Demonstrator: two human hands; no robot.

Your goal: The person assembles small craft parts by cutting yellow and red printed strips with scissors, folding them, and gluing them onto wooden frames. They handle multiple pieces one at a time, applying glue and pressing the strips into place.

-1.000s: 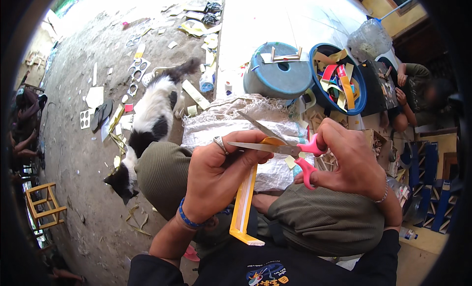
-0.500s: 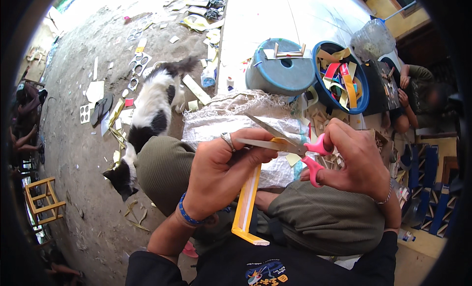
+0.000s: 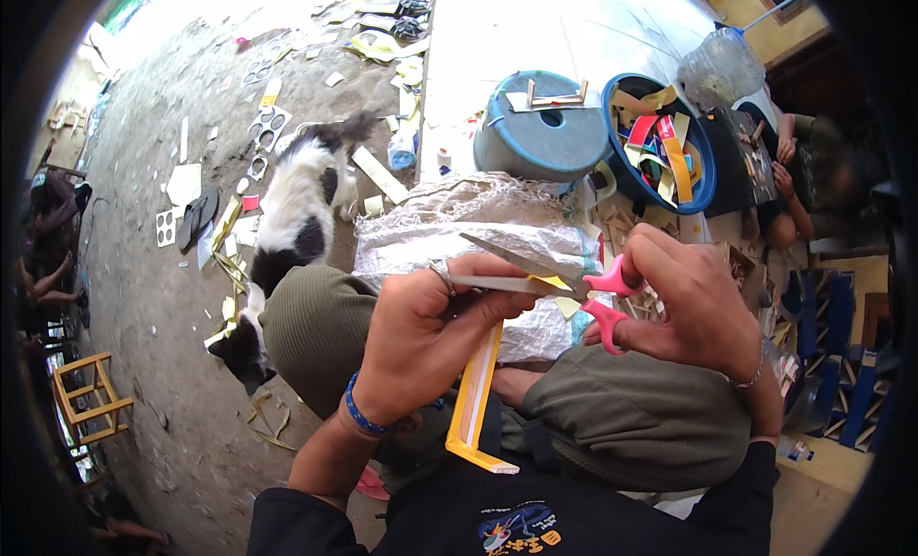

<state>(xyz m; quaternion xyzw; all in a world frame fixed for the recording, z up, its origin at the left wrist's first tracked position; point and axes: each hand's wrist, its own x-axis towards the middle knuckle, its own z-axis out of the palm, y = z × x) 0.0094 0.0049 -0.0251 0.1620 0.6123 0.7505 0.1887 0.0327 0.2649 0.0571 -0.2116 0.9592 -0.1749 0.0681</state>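
Observation:
My left hand (image 3: 421, 341) pinches an L-shaped strip (image 3: 472, 389), wrapped in yellow paper with a pale band along its inside. The strip's bent lower end hangs over my lap. In my right hand (image 3: 693, 303) are scissors (image 3: 604, 327) with pink handles, thumb and fingers in the loops. Their metal blades point left and stand partly apart, the lower one lying across my left fingers. A small yellow paper flap (image 3: 550, 282) shows between the blades near the pivot. Whether the flap joins the strip is hidden behind my left fingers.
Beyond my knees lies a white woven sack (image 3: 459, 226). Past it stand an upturned grey-blue tub (image 3: 516, 140) and a blue basin (image 3: 708, 188) of paper scraps. A black-and-white cat (image 3: 301, 197) is at my left. Another person's hand (image 3: 784, 180) shows at far right.
The scissor blades have come closer together, the upper one tipping down toward the flap. Both hands have hardly moved. The cat's head has shifted slightly.

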